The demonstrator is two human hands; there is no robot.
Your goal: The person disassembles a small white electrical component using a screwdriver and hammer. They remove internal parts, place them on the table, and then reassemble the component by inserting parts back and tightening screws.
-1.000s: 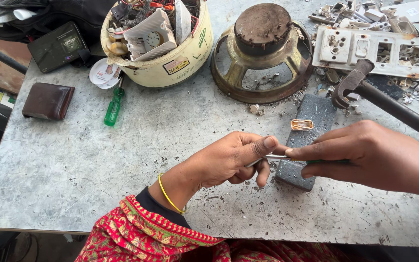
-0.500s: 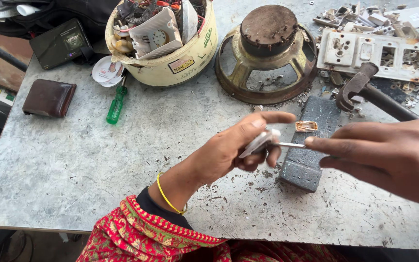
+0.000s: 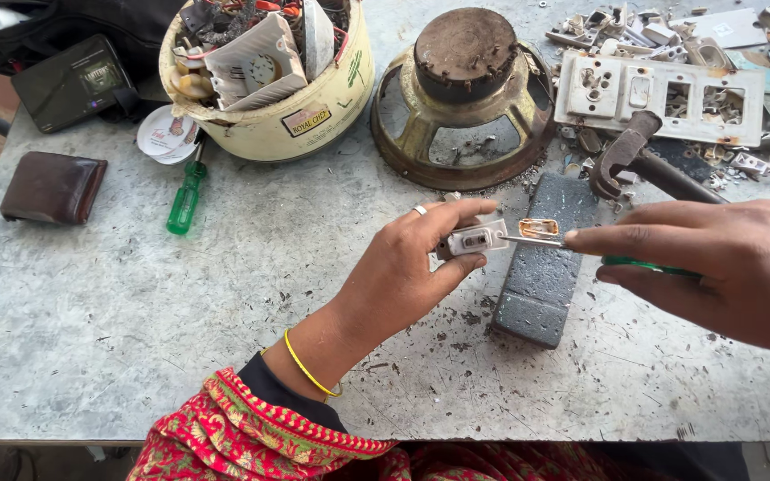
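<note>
Small white plastic switch module: held above the middle of the tabletop, clear of its surface, just left of the dark grey rectangular block.

Head view. Left hand: grip clamped on the module, thumb below, fingers over the top; ring on one finger, yellow bangle at the wrist. Right hand: grip closed around a green-handled screwdriver; the metal shaft runs leftward and its tip touches the module's right end. A small amber-coloured metal piece lies on the block's top, just behind the shaft.

Far edge of tabletop: cream round tub filled with scrap parts, rusty speaker frame, white switch plate among broken bits toward the far right corner. Left side: second green screwdriver, brown leather wallet.
</note>
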